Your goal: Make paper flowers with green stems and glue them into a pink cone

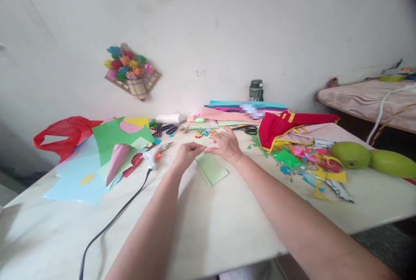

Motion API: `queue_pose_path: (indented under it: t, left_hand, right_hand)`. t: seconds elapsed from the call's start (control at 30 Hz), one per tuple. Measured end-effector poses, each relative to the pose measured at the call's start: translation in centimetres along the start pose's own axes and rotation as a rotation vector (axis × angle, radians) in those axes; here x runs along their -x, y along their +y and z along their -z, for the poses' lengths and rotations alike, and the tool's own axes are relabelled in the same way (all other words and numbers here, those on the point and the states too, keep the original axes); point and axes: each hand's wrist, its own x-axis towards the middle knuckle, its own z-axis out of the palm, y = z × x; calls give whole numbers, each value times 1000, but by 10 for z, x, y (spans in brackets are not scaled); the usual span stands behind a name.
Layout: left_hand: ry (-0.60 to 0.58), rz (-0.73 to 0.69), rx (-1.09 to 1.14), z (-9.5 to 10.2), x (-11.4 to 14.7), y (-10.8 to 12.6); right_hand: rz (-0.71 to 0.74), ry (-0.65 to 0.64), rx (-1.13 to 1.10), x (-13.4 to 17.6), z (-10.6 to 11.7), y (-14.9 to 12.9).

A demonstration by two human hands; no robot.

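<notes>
A light green sheet of paper [212, 170] lies on the table in front of me, with a narrow folded or rolled strip along its left side. My left hand [187, 155] is closed, thumb and fingers pinching the far end of this paper. From the right, my right hand [227, 145] meets it at the same end, its thumb and fingertips at the paper and its other fingers bent and slightly raised. The exact grip is partly hidden by the fingers. Just beyond the hands lies a cluster of small colourful paper pieces [204, 133].
On the left are a white glue gun [151, 157] with a black cord, a pink paper cone [117, 163], coloured sheets and a red plastic bag [69, 135]. Black scissors [249, 129] lie behind my right hand. Paper scraps, a red cloth [273, 130] and green fruit [351, 155] occupy the right.
</notes>
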Motion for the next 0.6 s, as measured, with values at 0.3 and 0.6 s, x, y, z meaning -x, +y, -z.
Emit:
queue_pose_path:
  t: [0.3, 0.6]
  left_hand:
    - [-151, -238, -273, 1, 2, 12]
    - [-216, -297, -327, -1, 4, 20]
  right_hand:
    - [-57, -100, -104, 1, -4, 6]
    - [-124, -185, -241, 3, -4, 9]
